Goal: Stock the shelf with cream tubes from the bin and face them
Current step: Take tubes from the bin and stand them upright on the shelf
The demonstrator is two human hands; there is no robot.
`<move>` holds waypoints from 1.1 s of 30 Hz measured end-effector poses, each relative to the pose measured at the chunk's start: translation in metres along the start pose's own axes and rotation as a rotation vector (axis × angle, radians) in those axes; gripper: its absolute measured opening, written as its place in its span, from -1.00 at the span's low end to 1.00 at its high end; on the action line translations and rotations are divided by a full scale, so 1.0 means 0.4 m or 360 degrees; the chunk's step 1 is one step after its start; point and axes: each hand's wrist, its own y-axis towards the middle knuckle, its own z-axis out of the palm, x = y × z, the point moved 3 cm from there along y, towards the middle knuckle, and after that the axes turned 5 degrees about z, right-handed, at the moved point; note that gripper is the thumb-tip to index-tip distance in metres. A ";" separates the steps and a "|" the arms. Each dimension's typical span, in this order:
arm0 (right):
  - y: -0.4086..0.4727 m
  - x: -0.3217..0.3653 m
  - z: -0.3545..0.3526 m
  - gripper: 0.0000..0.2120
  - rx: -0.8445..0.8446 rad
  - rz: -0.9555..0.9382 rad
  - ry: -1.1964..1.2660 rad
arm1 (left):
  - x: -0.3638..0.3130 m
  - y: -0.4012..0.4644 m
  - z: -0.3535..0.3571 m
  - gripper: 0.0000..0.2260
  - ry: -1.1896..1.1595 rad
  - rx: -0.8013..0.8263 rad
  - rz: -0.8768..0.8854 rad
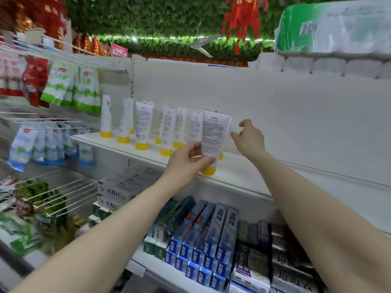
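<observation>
Left hand [186, 160] grips tube [212, 140] cap-down at shelf [243, 172] front edge, extending row; right hand [249, 138] loose, empty, poised behind to steady.

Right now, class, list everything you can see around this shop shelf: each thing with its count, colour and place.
held cream tube: one, white with yellow cap, cap down at the shelf's front edge
standing cream tubes: about nine, white with yellow caps, in a loose row left of it
shelf: one, white, middle
toothpaste boxes: many, blue and grey, shelf below
hanging packets: several, green-white, blue-white and red, left rack
tissue roll packs: wrapped, white and green, top right
ceiling fan: one, white, under leafy ceiling
left hand: pinches the held tube low down
right hand: open, beside the tube's top
</observation>
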 end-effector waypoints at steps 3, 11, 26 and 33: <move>0.000 -0.018 -0.068 -0.68 -0.0050 -0.0053 -0.0059 | -0.007 0.031 0.066 -0.65 0.0114 0.0008 -0.0011; -0.009 -0.056 -0.089 -0.73 0.0032 -0.0164 -0.0151 | 0.037 0.088 0.154 -0.78 0.0627 0.0056 -0.0096; -0.099 -0.065 -0.057 -0.67 0.0090 -0.0503 -0.0789 | 0.021 0.068 0.150 -0.90 0.1102 0.0101 -0.0145; -0.193 -0.053 -0.116 -0.66 0.0019 -0.0425 -0.0885 | -0.009 0.003 0.103 -0.63 0.1323 0.0141 0.0035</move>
